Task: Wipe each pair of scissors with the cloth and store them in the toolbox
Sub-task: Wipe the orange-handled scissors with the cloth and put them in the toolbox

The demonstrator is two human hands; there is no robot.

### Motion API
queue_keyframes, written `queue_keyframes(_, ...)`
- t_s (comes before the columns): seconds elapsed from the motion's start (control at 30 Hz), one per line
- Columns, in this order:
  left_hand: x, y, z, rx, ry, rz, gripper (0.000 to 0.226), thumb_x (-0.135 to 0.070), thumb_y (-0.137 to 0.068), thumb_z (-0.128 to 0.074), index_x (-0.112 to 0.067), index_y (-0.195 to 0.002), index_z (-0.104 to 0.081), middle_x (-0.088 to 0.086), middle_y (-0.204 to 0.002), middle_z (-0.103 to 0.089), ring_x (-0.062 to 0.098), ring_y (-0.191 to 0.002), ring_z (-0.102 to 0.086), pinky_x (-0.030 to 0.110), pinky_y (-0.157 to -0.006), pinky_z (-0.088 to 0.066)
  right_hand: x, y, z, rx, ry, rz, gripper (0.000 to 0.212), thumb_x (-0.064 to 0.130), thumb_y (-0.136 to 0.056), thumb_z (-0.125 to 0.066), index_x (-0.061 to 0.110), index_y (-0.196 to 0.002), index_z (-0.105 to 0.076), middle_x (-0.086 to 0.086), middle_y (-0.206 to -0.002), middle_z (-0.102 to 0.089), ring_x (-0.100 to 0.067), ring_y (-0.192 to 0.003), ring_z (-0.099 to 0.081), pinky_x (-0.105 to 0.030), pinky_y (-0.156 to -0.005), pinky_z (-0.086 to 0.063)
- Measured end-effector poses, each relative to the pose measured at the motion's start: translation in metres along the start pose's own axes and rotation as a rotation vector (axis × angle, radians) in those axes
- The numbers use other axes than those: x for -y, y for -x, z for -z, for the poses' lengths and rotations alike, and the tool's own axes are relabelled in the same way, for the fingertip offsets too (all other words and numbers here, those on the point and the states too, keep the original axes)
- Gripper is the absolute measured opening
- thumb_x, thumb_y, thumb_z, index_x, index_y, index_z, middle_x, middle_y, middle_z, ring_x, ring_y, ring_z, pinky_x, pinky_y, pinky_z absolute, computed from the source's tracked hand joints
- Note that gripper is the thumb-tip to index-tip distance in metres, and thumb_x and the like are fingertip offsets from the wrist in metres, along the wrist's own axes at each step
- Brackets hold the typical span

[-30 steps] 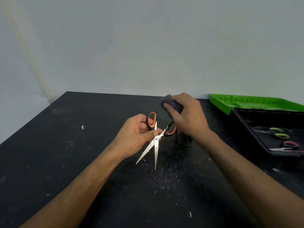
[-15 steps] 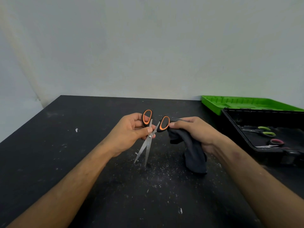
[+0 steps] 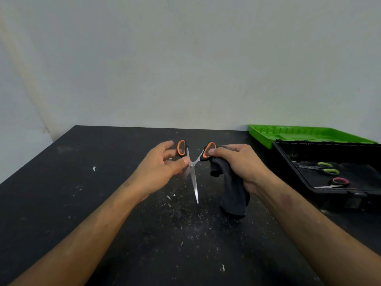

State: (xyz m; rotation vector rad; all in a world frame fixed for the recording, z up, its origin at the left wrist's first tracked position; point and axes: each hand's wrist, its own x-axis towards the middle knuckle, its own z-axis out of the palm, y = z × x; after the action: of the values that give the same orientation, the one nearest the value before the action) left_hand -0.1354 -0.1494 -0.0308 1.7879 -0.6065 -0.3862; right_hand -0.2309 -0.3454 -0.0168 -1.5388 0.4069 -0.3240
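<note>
I've got the orange-and-black-handled steel scissors (image 3: 191, 165) up in front of me, over the middle of the black, speckled tabletop (image 3: 61, 193), handles up and blades pointing down toward me. My left hand (image 3: 162, 172) is on the left handle loop: the fingers curl behind it and the thumb presses in near the pivot screw, so that hand is closed on the scissors. My right hand (image 3: 237, 162) has the other loop, fingertips pinching it at the top, and the same hand has the dark grey cloth (image 3: 231, 190) bunched in the palm; the cloth hangs down from the fist, and I can't tell whether its lower end touches the table. The two handles are pulled apart, so the scissors stand open. One blade runs straight down to a bright tip above the table; the other is mostly hidden behind my left thumb and blurred. The cloth hangs just to the right of the blades, apart from them.

Off to my right sits the open black plastic toolbox (image 3: 288, 162), with its bright green lid tray (image 3: 288, 134) lying behind it against the pale wall (image 3: 185, 58). Inside the box I can see a pair of green-handled scissors (image 3: 325, 168) lying flat, and nearer to me a pair of pink-handled scissors (image 3: 338, 182), the two close together on the box floor. White flecks and scraps are scattered over the table under my hands.
</note>
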Motion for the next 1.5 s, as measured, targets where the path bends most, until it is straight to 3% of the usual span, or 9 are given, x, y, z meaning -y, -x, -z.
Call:
queue_keyframes(0.13,-0.018,0.019,-0.010,-0.152,-0.509,-0.221,0.077,-0.049,-0.089,-0.072,-0.028,-0.156,-0.039,-0.011,-0.154,-0.047,0.008,-0.127,-0.057,0.027,-0.099,-0.046,0.001,0.001,-0.001,-0.068,0.009,0.046,0.020,0.015,-0.085,-0.080,-0.005,-0.085,-0.079,-0.015,-0.068,-0.070,-0.020,-0.058,-0.063,-0.028,-0.057,-0.056)
queue_keyframes(0.23,-0.031,0.025,-0.026,-0.089,-0.740,-0.292,0.043,-0.056,-0.085,-0.071,-0.031,-0.119,-0.072,-0.009,-0.112,-0.072,0.009,-0.097,-0.069,0.034,-0.086,-0.058,0.003,0.003,-0.008,-0.108,0.073,0.082,0.028,0.017,-0.081,-0.082,-0.008,-0.075,-0.070,-0.014,-0.065,-0.063,-0.019,-0.058,-0.058,-0.027,-0.053,-0.055)
queue_keyframes(0.37,-0.038,0.014,-0.034,-0.079,-0.765,-0.173,0.035,-0.051,-0.088,-0.064,-0.018,-0.078,-0.072,0.000,-0.065,-0.070,0.021,-0.055,-0.066,0.041,-0.052,-0.056,0.000,0.009,-0.016,-0.183,0.239,0.190,0.036,0.025,-0.079,-0.083,-0.006,-0.072,-0.065,-0.014,-0.057,-0.061,-0.014,-0.053,-0.054,-0.029,-0.052,-0.046)
queue_keyframes(0.6,-0.026,0.005,-0.033,-0.078,-0.728,-0.207,0.010,-0.025,-0.087,-0.072,-0.016,-0.087,-0.077,0.001,-0.073,-0.075,0.017,-0.063,-0.071,0.037,-0.060,-0.060,0.003,0.019,-0.020,-0.167,0.324,0.243,0.030,0.032,-0.080,-0.083,0.005,-0.072,-0.072,-0.016,-0.067,-0.073,-0.015,-0.054,-0.059,-0.031,-0.052,-0.047)
queue_keyframes(0.83,-0.018,0.000,-0.030,-0.240,-0.473,-0.222,0.017,-0.016,-0.088,-0.070,-0.014,-0.072,-0.073,0.006,-0.061,-0.071,0.015,-0.050,-0.062,0.033,-0.051,-0.050,0.012,0.017,-0.020,-0.011,0.343,0.307,0.038,0.043,-0.085,-0.081,0.006,-0.080,-0.074,-0.017,-0.075,-0.075,-0.017,-0.061,-0.065,-0.036,-0.056,-0.052)
queue_keyframes(0.97,-0.009,-0.008,-0.013,-0.205,0.104,-0.037,0.005,-0.001,-0.093,-0.070,0.000,-0.094,-0.074,0.014,-0.086,-0.079,0.024,-0.086,-0.078,0.028,-0.070,-0.064,0.018,0.004,-0.001,-0.123,0.367,0.363,0.056,0.062,-0.084,-0.071,0.007,-0.080,-0.072,-0.018,-0.077,-0.074,-0.016,-0.064,-0.063,-0.047,-0.068,-0.059)
queue_keyframes(1.1,0.010,-0.003,-0.007,-0.155,0.402,0.081,0.009,0.003,-0.095,-0.065,0.004,-0.103,-0.069,0.022,-0.102,-0.078,0.032,-0.100,-0.077,0.036,-0.080,-0.065,0.007,0.002,0.014,-0.147,0.419,0.391,0.029,0.042,-0.085,-0.058,0.020,-0.084,-0.077,0.004,-0.086,-0.078,-0.011,-0.086,-0.072,-0.042,-0.086,-0.058)
queue_keyframes(1.3,0.027,0.004,-0.026,-0.117,0.639,0.051,0.011,0.003,-0.098,-0.058,0.004,-0.105,-0.067,0.018,-0.098,-0.078,0.022,-0.090,-0.078,0.031,-0.080,-0.064,-0.023,0.010,-0.014,0.067,0.793,0.680,0.031,0.032,-0.095,-0.058,0.023,-0.123,-0.068,0.002,-0.108,-0.065,-0.017,-0.096,-0.063,-0.038,-0.083,-0.054)
queue_keyframes(1.5,0.031,0.003,-0.020,-0.220,0.764,0.064,0.013,0.002,-0.100,-0.055,-0.003,-0.097,-0.066,0.019,-0.102,-0.078,0.023,-0.095,-0.078,0.036,-0.088,-0.064,-0.054,0.005,-0.020,0.128,1.201,0.827,0.035,0.043,-0.097,-0.044,0.031,-0.120,-0.067,0.001,-0.112,-0.055,-0.021,-0.091,-0.063,-0.039,-0.056,-0.055)
